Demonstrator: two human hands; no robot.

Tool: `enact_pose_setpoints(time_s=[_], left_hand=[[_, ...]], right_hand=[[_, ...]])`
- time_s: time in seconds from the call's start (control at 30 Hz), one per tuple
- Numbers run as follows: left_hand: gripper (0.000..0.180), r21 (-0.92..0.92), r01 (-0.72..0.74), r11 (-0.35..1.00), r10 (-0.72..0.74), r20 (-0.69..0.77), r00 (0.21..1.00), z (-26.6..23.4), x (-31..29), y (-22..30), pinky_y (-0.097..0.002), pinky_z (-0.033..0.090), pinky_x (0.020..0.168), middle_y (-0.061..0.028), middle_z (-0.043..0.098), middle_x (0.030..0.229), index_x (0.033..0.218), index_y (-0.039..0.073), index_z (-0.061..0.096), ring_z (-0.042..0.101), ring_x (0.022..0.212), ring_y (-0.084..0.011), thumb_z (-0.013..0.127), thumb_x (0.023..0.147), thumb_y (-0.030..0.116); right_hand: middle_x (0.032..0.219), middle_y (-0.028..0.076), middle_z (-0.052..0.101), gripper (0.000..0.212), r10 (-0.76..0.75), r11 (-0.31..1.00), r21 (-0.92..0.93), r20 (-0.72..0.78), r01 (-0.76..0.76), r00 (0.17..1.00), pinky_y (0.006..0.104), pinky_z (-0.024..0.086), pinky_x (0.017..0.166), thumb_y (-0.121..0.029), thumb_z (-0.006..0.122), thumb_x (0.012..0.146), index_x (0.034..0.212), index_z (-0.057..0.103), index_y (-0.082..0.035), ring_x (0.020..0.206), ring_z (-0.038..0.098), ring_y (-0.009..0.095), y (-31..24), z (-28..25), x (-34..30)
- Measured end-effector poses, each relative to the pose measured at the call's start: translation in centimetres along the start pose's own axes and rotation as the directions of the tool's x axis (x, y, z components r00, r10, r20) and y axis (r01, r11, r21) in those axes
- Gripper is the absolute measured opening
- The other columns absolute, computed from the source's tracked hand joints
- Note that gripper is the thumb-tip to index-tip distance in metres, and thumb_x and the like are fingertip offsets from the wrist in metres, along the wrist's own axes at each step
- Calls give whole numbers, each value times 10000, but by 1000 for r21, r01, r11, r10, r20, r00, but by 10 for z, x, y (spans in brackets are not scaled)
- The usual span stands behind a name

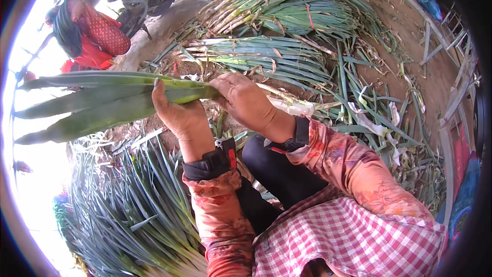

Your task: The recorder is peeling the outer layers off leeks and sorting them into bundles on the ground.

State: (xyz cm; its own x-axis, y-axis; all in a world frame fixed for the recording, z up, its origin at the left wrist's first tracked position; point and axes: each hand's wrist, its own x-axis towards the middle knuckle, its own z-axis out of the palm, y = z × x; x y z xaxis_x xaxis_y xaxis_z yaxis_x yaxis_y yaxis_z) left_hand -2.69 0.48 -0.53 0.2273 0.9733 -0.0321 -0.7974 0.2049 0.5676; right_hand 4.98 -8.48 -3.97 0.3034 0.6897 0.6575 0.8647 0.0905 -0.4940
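A large green onion (110,97) lies sideways in front of me, its broad leaves fanned out to the left. My left hand (182,118) is closed round the base of the leaves, thumb upright against them. Gripping the plant just to the right is my right hand (246,103), whose fingers hide that end of it. Beyond my hands a pile of green onions (266,59) lies on the soil. A dense heap of green onions (128,200) stands by my left forearm.
Bundles of green onions tied with red bands (302,7) lie at the back. Peeled leaves and scraps (379,123) litter the ground on the right, near a metal frame (451,107). Red cloth items (100,36) and a parked bike (143,2) are at the far left.
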Motion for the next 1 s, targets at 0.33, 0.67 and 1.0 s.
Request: enact_pose_setpoints(time_s=[0.33,0.67,1.0], left_hand=[[321,-92,64,994,-86,-256,963,-3,13,-1,-347,384,701,-49,463,786,909,70,447,459,742,-188,607,688,240],[296,-219,-61,974,0,-267,964,-11,35,11,-467,330,860,-60,548,872,886,103,536,495,852,-234,630,659,269],[266,-158,-54,986,36,-112,993,-30,39,26,-449,421,752,-95,534,852,914,53,521,504,815,-266,589,708,208]], right_hand=[[715,108,502,111,-223,938,-234,160,256,962,350,400,657,-104,510,675,756,498,-28,716,495,265,-2,6,2],[555,121,514,88,117,986,47,496,-161,861,382,398,486,-100,533,592,614,467,-47,521,512,303,91,-1,-104],[546,137,513,148,612,779,-229,477,-583,630,335,392,480,-123,590,513,581,510,-19,504,510,255,171,-90,-197]])
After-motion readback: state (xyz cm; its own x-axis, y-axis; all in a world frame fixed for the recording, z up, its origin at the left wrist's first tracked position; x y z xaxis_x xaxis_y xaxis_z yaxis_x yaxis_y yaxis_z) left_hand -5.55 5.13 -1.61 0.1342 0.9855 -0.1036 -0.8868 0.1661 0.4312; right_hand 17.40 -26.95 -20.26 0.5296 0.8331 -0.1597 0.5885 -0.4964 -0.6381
